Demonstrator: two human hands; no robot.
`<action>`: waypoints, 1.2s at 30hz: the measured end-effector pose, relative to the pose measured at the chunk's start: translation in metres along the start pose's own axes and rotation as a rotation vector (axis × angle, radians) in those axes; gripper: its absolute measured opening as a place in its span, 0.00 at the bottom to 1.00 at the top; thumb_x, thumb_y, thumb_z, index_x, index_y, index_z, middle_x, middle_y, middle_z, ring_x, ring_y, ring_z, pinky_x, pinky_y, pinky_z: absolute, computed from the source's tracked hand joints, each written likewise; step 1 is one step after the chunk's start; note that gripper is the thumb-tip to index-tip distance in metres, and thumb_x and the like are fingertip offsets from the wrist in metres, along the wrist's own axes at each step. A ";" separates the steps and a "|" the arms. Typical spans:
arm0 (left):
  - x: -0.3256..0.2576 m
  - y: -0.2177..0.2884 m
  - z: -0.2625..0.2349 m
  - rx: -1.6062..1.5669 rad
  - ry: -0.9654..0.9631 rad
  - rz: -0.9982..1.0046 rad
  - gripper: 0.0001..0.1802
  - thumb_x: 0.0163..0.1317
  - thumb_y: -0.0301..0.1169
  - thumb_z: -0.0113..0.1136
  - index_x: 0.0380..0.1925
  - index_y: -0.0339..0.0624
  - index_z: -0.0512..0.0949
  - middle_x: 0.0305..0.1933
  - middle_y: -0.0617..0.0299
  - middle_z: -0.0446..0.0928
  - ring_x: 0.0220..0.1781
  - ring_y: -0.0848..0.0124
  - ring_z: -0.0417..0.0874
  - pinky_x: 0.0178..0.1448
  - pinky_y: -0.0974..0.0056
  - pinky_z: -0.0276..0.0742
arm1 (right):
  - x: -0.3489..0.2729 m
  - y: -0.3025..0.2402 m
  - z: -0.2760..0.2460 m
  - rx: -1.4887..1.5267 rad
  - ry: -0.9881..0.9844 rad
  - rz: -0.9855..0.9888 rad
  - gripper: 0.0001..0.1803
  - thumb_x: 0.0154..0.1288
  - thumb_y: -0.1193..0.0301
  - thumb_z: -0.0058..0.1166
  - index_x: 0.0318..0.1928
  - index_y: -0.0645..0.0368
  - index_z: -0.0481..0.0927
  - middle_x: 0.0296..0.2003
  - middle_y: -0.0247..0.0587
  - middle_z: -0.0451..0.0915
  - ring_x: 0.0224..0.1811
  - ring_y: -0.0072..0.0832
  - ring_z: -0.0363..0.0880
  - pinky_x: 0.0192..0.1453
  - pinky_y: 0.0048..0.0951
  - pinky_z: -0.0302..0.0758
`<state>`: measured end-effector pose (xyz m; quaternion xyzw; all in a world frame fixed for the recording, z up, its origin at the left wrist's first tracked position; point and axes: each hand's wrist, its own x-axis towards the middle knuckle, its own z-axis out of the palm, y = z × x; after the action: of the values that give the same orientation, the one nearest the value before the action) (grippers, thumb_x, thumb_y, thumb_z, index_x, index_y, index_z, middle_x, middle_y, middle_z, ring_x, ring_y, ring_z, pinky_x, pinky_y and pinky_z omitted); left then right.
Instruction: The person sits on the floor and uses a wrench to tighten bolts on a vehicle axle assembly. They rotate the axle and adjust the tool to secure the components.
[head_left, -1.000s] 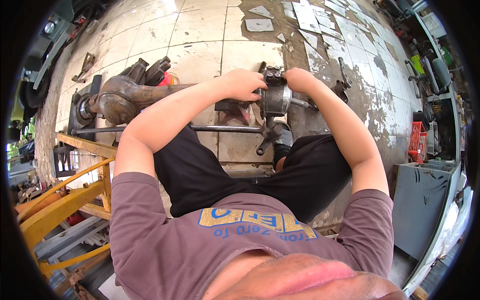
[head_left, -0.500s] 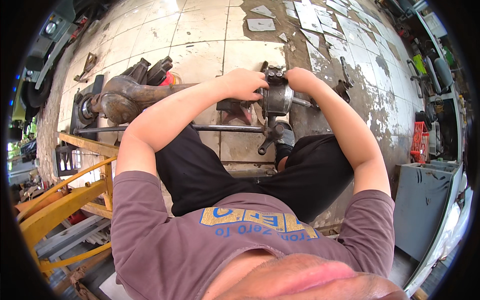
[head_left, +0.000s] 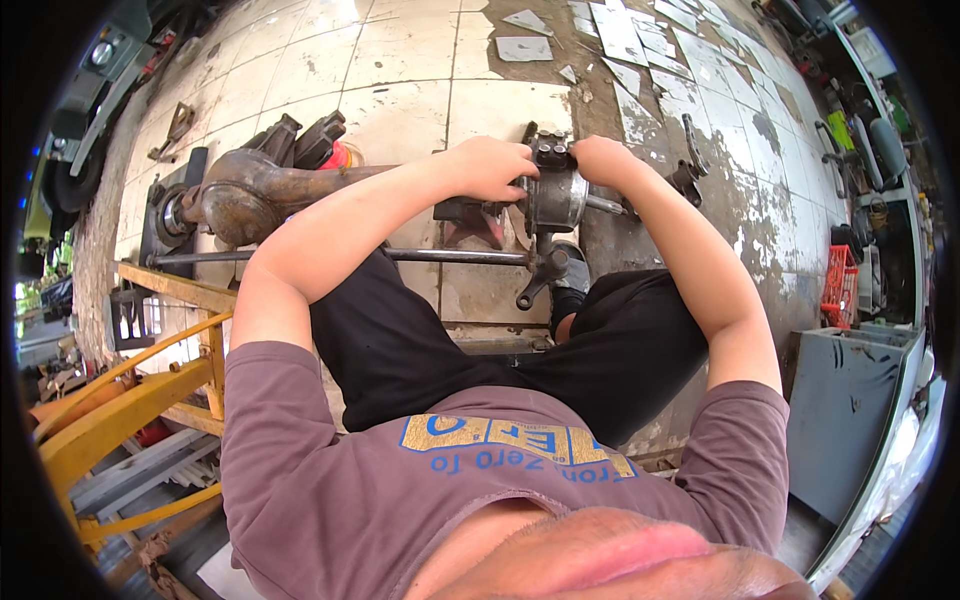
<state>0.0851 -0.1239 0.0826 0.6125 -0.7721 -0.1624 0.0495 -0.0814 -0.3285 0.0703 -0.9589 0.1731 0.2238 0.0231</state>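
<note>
A greasy axle housing (head_left: pixel 335 187) lies across the floor ahead of my legs. At its right end is a rounded metal steering knuckle (head_left: pixel 557 203), with several bolts (head_left: pixel 551 148) on top and a stub shaft (head_left: pixel 606 205) pointing right. My left hand (head_left: pixel 497 168) has its fingers curled round the knuckle's upper left side. My right hand (head_left: pixel 601 160) is closed at its upper right edge, and those fingertips are mostly hidden. Below, a long tie rod (head_left: pixel 440 257) runs left from a steering arm (head_left: pixel 541 278) beside my foot.
A red stand (head_left: pixel 478 232) shows under the axle. Behind it are dark metal blocks (head_left: pixel 318 140). A loose metal part (head_left: pixel 688 172) lies to the right. A yellow frame (head_left: pixel 150 400) stands at my left, a grey cabinet (head_left: pixel 850 410) at my right. Broken tiles (head_left: pixel 523 48) lie far ahead.
</note>
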 end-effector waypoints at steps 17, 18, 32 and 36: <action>-0.003 0.001 -0.004 -0.010 0.009 0.007 0.22 0.72 0.46 0.67 0.62 0.53 0.86 0.55 0.55 0.84 0.58 0.52 0.88 0.62 0.48 0.85 | 0.003 -0.003 -0.009 0.003 -0.047 -0.064 0.21 0.67 0.77 0.53 0.55 0.55 0.92 0.50 0.55 0.91 0.56 0.53 0.90 0.62 0.51 0.85; -0.005 0.000 -0.004 -0.016 0.015 0.008 0.22 0.72 0.46 0.67 0.62 0.53 0.86 0.55 0.55 0.84 0.58 0.51 0.88 0.62 0.48 0.85 | -0.002 0.005 -0.011 0.014 -0.059 -0.095 0.19 0.67 0.77 0.53 0.54 0.56 0.92 0.50 0.55 0.91 0.56 0.53 0.90 0.61 0.51 0.85; -0.003 -0.002 -0.002 -0.010 0.013 0.014 0.23 0.70 0.46 0.68 0.62 0.52 0.86 0.55 0.55 0.84 0.58 0.51 0.88 0.61 0.47 0.85 | 0.003 -0.003 -0.010 0.009 -0.049 -0.036 0.21 0.67 0.78 0.52 0.55 0.54 0.91 0.51 0.55 0.91 0.57 0.53 0.90 0.63 0.52 0.84; -0.001 0.003 -0.008 0.016 -0.013 0.007 0.23 0.70 0.45 0.68 0.61 0.52 0.87 0.55 0.55 0.84 0.58 0.51 0.88 0.61 0.47 0.85 | -0.004 0.001 -0.013 0.009 -0.065 -0.072 0.20 0.68 0.76 0.52 0.56 0.56 0.91 0.51 0.56 0.91 0.57 0.53 0.90 0.62 0.52 0.85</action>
<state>0.0847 -0.1236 0.0915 0.6092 -0.7757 -0.1599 0.0402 -0.0800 -0.3301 0.0837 -0.9566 0.1386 0.2530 0.0413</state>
